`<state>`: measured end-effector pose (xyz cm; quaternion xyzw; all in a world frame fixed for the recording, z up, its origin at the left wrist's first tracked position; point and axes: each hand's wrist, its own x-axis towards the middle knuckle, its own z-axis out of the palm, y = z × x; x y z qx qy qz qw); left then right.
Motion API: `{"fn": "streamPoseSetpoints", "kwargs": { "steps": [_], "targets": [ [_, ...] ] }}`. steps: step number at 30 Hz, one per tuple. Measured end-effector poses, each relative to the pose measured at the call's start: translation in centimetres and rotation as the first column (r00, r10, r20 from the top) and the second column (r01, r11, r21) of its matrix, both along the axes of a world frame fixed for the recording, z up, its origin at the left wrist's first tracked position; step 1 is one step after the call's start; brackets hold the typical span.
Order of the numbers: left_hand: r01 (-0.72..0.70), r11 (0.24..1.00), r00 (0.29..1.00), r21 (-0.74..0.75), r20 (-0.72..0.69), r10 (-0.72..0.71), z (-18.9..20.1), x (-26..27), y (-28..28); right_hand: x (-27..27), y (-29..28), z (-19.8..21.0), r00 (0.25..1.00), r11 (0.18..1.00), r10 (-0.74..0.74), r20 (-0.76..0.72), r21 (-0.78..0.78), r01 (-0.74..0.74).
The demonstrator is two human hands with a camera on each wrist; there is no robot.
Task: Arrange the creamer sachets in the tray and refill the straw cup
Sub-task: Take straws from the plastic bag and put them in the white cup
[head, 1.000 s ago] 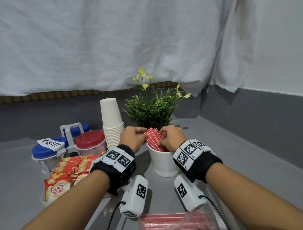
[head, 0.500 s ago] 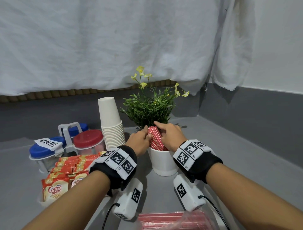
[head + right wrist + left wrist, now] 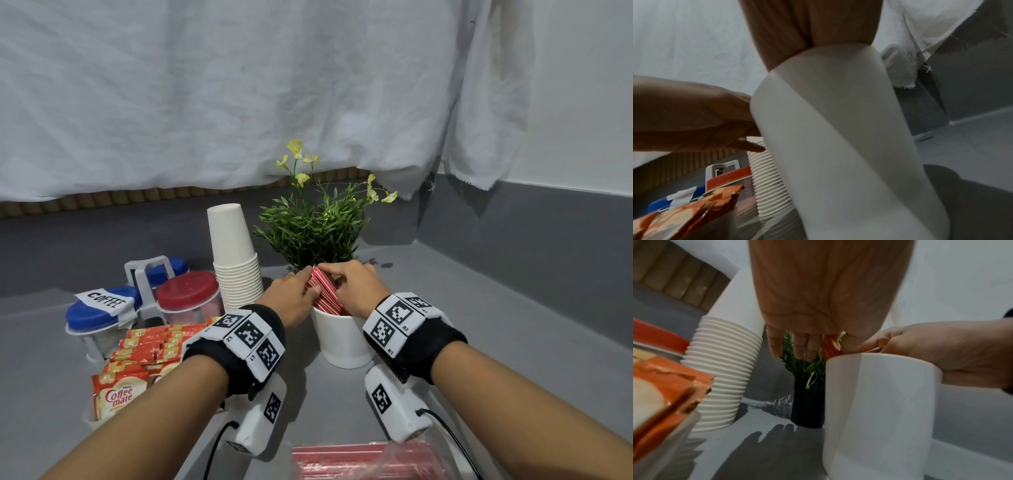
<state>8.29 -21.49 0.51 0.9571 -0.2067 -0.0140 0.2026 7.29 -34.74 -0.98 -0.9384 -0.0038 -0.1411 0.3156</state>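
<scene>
A white straw cup stands mid-table with a bundle of red straws leaning left in it. My left hand pinches the bundle from the left, thumb in front and fingers behind. My right hand curls over the straw tops from the right. In the left wrist view the left hand hangs beside a red straw at the cup rim. The right wrist view shows mostly the cup. Orange creamer sachets lie in rows in a white tray at the left.
A stack of white paper cups and a potted plant stand just behind the straw cup. Blue-lidded and red-lidded jars sit in a caddy at the left. A plastic pack of red straws lies at the near edge.
Both hands have closed in on the straws. The left hand went from a fist beside the bundle to fingers and thumb on it, and the right hand's fingers now reach over the tops.
</scene>
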Motion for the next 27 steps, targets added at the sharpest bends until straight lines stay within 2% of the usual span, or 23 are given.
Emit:
{"fn": "streamPoseSetpoints", "kwargs": {
  "steps": [3,8,12,15,21,24,27],
  "targets": [
    [0.011,1.000,0.999,0.001,-0.030,-0.011,0.2,-0.2,0.1,-0.1,0.2,0.0,0.999,1.000,-0.005,-0.033,-0.009,0.004],
    [0.000,0.997,0.998,-0.083,-0.064,-0.005,0.3,-1.3,0.1,-0.9,0.5,1.0,0.999,0.997,-0.012,-0.044,0.070,0.015],
    [-0.042,0.990,0.999,-0.131,0.013,0.045,2.2,-2.7,1.0,-2.7,0.0,3.1,1.000,0.991,-0.004,-0.009,0.131,0.005],
    [-0.060,0.985,0.996,-0.161,0.049,0.069,4.4,-4.4,1.9,-4.8,-0.2,5.3,0.999,0.994,-0.021,0.047,0.106,0.016],
    [-0.042,0.983,0.988,-0.179,0.137,0.067,7.4,-9.9,2.6,-10.5,-0.7,8.9,0.991,0.985,-0.043,0.125,0.169,0.021],
    [-0.028,0.977,0.993,-0.213,0.110,0.052,6.9,-12.8,2.5,-13.3,-0.9,9.0,0.994,0.984,-0.051,0.096,0.173,0.034],
    [-0.015,0.973,1.000,-0.231,0.022,0.020,5.2,-15.1,2.3,-15.5,-1.2,8.3,0.995,0.968,-0.071,0.065,0.245,0.053]
  ]
}}
